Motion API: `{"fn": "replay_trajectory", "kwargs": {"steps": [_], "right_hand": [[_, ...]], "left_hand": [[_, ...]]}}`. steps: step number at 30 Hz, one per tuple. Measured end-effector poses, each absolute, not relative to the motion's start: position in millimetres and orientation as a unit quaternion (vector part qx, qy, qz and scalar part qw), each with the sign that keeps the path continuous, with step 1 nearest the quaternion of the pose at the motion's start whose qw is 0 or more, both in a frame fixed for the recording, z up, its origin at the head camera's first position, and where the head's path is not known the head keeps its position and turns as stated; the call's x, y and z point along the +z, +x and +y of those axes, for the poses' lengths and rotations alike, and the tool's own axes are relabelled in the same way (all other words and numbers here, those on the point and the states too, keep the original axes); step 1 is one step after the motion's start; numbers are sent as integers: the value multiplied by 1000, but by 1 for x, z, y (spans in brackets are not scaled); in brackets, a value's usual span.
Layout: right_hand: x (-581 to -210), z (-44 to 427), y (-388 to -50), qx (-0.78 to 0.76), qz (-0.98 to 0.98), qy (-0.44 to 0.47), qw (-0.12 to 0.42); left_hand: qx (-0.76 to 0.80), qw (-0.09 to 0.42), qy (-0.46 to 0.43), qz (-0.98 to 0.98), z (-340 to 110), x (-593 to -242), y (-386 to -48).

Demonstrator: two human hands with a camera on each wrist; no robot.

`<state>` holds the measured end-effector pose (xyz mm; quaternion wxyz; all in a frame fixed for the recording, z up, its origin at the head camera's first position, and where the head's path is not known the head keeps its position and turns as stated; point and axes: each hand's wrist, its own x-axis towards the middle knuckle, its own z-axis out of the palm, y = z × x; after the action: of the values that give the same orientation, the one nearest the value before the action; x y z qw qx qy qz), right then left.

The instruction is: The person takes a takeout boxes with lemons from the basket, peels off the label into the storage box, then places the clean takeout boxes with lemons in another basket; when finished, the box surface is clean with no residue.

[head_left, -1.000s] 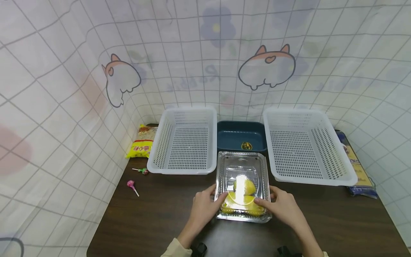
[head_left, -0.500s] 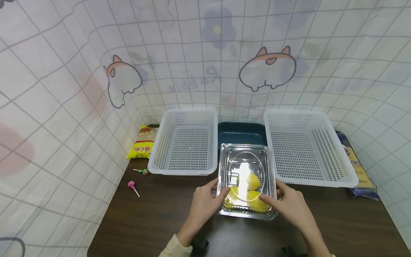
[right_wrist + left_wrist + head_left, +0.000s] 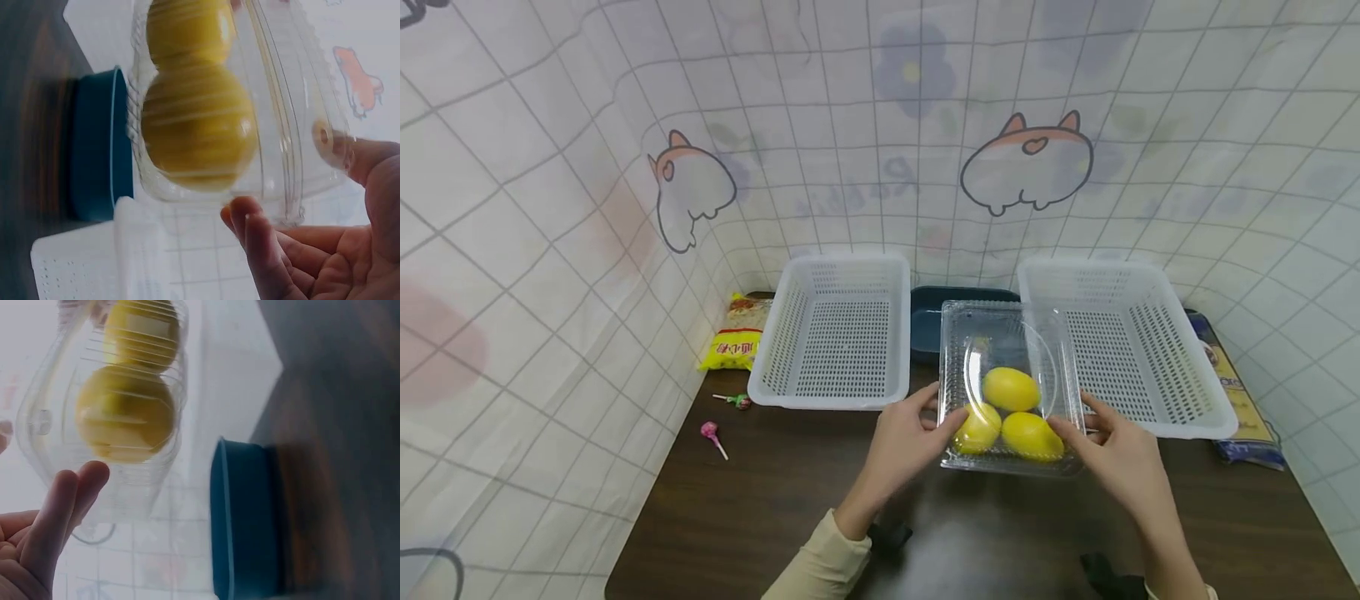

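Both hands hold a clear plastic clamshell box (image 3: 1000, 333) up above the table, its lid closed. Three lemons (image 3: 1011, 389) lie inside, gathered toward the near end. My left hand (image 3: 906, 440) grips the box's left side, thumb on the lid and fingers beneath. On the right side my right hand (image 3: 1116, 458) grips it the same way. Seen from the right wrist, the thumb lies on one face of the box and the fingertips (image 3: 245, 215) touch its underside. In the left wrist view the box (image 3: 134, 494) hangs higher than the dark teal dish (image 3: 247, 519).
White perforated baskets stand left (image 3: 831, 342) and right (image 3: 1120, 358), with the teal dish (image 3: 927, 321) between them. A yellow snack bag (image 3: 735, 337) and two lollipops (image 3: 710, 430) lie at the left. A blue and tan package (image 3: 1240, 392) lies beyond the right basket.
The hands have raised the box off the table and carried it up and to the right. It now overlaps the teal dish and the right basket's near left corner in the head view.
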<state>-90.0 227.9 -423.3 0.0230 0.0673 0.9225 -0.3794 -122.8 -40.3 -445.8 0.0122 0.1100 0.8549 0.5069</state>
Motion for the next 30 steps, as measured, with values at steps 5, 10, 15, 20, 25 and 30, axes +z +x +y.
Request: {"fn": "replay_trajectory", "kwargs": {"steps": [5, 10, 15, 20, 25, 30], "right_hand": [[-422, 239, -91, -392, 914, 104, -14], [-420, 255, -97, -407, 908, 97, -30], [-415, 272, -104, -412, 906, 91, -26], [-410, 290, -112, -412, 906, 99, -18], [-408, 306, -123, -411, 906, 97, -23], [-407, 321, -133, -406, 911, 76, -6]], "left_hand": [[501, 57, 123, 855, -28, -434, -140], [496, 71, 139, 854, -11, -429, -159], [483, 78, 151, 859, 7, -426, -173], [475, 91, 156, 861, 27, -427, -187], [474, 95, 167, 859, 46, -429, -200], [455, 102, 173, 867, 63, -427, -212]]}}
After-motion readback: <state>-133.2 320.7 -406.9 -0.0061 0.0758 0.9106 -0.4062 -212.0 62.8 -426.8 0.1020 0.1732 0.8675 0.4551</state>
